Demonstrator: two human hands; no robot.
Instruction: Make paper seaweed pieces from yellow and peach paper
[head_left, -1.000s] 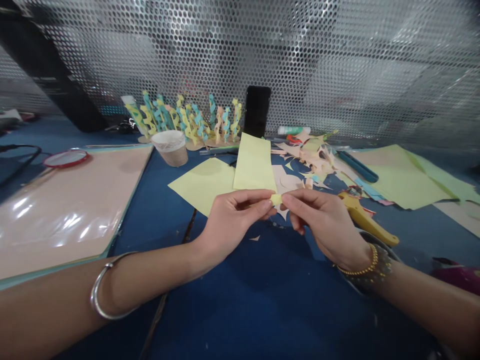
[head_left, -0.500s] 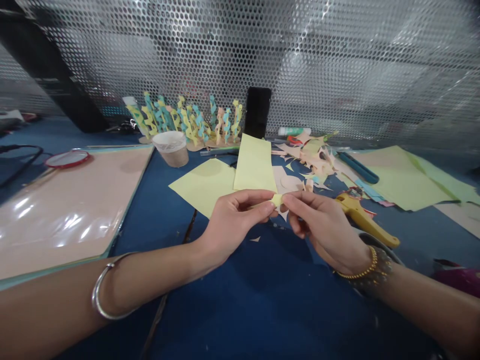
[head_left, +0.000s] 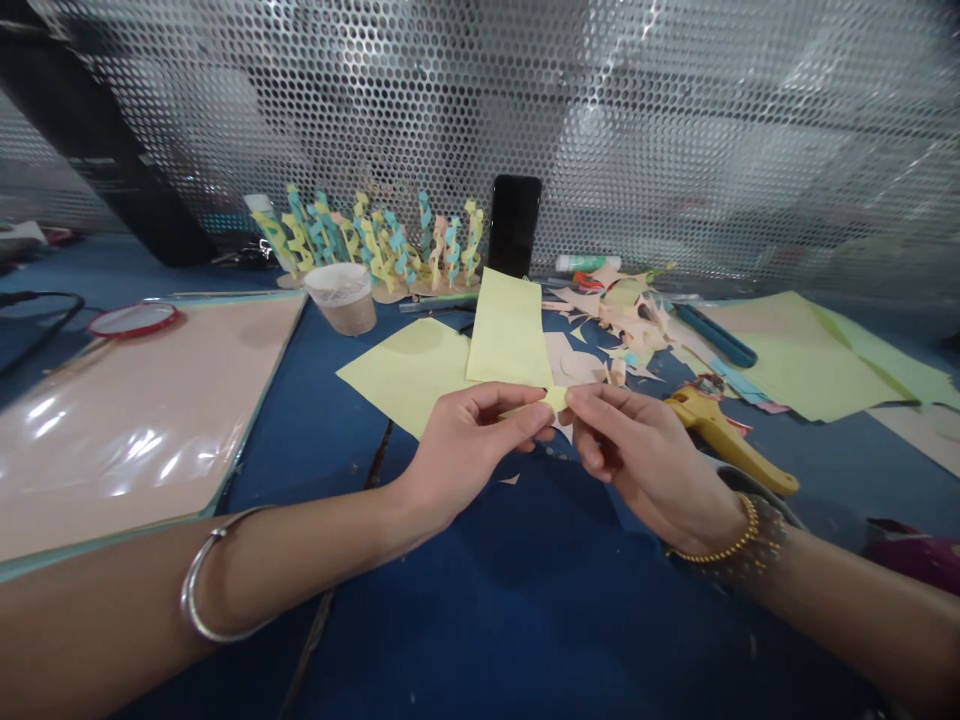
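Note:
Between my two hands is a small piece of yellow paper (head_left: 556,397), pinched from both sides above the blue table. My left hand (head_left: 480,445) grips its left end with thumb and fingers. On the other end, the thumb and forefinger of my right hand (head_left: 645,445) are closed. My fingers hide much of the piece, so its full shape cannot be made out. Just behind it a yellow paper strip (head_left: 510,325) lies over a larger yellow sheet (head_left: 409,370). Yellow-handled scissors or pliers (head_left: 731,440) rest beside my right wrist.
Paper scraps (head_left: 626,315) are heaped behind my right hand. A phone (head_left: 515,222) leans on the perforated metal screen. Curled paper strips (head_left: 382,240) stand upright behind a paper cup (head_left: 341,298). Plastic-covered pink sheets (head_left: 150,420) lie left, yellow sheets (head_left: 795,350) right.
Both hands keep their pinch on the yellow paper piece, with only a very slight shift of the fingers. Nothing else has visibly moved.

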